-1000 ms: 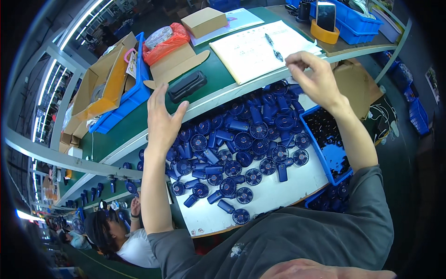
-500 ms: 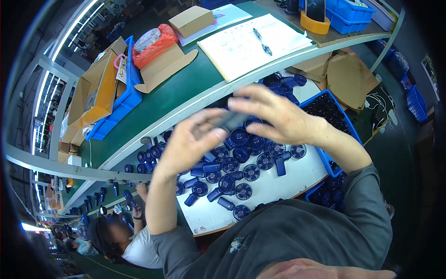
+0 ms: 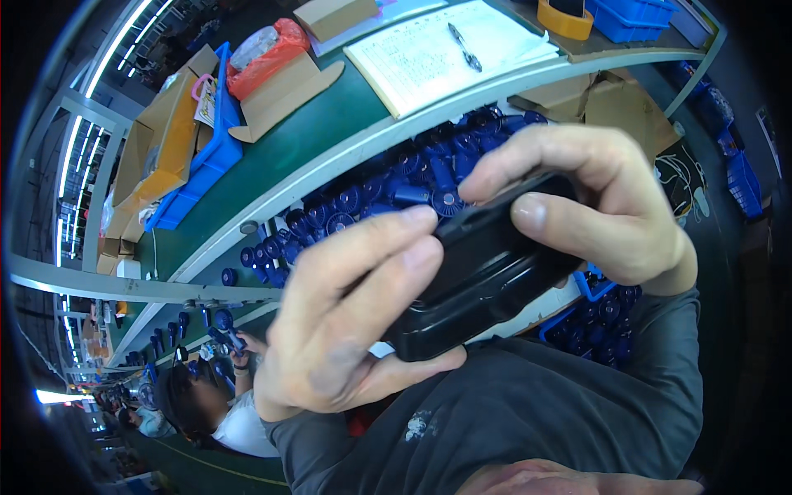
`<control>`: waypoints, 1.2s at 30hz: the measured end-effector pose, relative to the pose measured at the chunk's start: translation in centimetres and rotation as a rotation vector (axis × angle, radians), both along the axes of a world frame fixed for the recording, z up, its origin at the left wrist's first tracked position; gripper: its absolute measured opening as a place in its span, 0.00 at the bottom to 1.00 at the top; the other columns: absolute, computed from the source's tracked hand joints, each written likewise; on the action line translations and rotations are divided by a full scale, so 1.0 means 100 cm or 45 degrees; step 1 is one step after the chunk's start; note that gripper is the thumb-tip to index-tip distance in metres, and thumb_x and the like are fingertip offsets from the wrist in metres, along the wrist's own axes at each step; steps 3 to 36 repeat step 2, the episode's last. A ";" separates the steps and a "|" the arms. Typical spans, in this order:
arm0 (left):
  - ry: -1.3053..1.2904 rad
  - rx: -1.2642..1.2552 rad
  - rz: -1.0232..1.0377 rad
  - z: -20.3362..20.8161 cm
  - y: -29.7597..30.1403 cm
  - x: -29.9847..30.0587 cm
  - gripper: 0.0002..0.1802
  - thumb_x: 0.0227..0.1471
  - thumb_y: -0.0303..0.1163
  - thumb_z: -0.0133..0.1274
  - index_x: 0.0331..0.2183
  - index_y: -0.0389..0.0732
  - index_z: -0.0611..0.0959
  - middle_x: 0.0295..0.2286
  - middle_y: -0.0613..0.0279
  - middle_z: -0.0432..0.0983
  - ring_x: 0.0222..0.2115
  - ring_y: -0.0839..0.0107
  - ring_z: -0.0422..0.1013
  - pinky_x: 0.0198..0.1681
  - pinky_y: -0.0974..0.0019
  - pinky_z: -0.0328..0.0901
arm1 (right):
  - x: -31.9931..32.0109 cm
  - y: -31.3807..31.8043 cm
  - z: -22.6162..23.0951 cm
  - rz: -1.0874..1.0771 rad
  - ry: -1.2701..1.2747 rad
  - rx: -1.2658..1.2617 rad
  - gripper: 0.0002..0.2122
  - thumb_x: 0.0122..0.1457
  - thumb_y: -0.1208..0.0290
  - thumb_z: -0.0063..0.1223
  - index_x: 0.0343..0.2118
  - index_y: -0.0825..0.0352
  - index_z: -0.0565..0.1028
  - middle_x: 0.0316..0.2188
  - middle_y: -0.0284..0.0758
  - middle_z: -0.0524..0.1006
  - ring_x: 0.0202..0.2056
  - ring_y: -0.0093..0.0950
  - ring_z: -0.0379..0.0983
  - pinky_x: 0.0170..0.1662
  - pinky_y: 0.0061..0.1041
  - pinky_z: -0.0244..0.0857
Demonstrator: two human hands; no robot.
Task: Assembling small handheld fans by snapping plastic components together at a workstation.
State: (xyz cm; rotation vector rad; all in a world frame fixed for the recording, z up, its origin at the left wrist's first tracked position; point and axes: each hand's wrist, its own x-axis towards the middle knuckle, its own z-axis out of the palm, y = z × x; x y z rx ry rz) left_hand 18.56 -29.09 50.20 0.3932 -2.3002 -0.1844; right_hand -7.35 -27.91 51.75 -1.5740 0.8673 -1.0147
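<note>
A glossy black plastic piece, box-like with rounded edges and a stepped side, is held up close in front of my chest. My left hand grips its left end, with fingers over the top edge and the thumb beneath. At the other end my right hand pinches the upper edge between thumb and curled fingers. What exactly the piece is, I cannot tell. Behind and below it lie many dark blue handheld fans in a heap on the bench, partly hidden by my hands.
Above the bench runs a green shelf with an open notebook, a pen, a blue tray and cardboard. Orange tape sits farther right. More fans fill a blue crate. At left, a co-worker handles a fan.
Both hands have come up nearer to me with the black piece, which was a small dark blur between them before. It now shows large and tilted.
</note>
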 end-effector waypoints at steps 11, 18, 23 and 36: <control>0.111 -0.063 0.129 0.015 0.001 -0.007 0.49 0.43 0.58 0.65 0.54 0.29 0.71 0.46 0.39 0.74 0.44 0.51 0.74 0.47 0.57 0.69 | 0.001 0.008 0.001 -0.017 -0.057 -0.022 0.18 0.56 0.68 0.54 0.45 0.77 0.75 0.40 0.42 0.79 0.44 0.28 0.77 0.50 0.24 0.69; 0.111 -0.063 0.129 0.015 0.001 -0.007 0.49 0.43 0.58 0.65 0.54 0.29 0.71 0.46 0.39 0.74 0.44 0.51 0.74 0.47 0.57 0.69 | 0.001 0.008 0.001 -0.017 -0.057 -0.022 0.18 0.56 0.68 0.54 0.45 0.77 0.75 0.40 0.42 0.79 0.44 0.28 0.77 0.50 0.24 0.69; 0.111 -0.063 0.129 0.015 0.001 -0.007 0.49 0.43 0.58 0.65 0.54 0.29 0.71 0.46 0.39 0.74 0.44 0.51 0.74 0.47 0.57 0.69 | 0.001 0.008 0.001 -0.017 -0.057 -0.022 0.18 0.56 0.68 0.54 0.45 0.77 0.75 0.40 0.42 0.79 0.44 0.28 0.77 0.50 0.24 0.69; 0.111 -0.063 0.129 0.015 0.001 -0.007 0.49 0.43 0.58 0.65 0.54 0.29 0.71 0.46 0.39 0.74 0.44 0.51 0.74 0.47 0.57 0.69 | 0.001 0.008 0.001 -0.017 -0.057 -0.022 0.18 0.56 0.68 0.54 0.45 0.77 0.75 0.40 0.42 0.79 0.44 0.28 0.77 0.50 0.24 0.69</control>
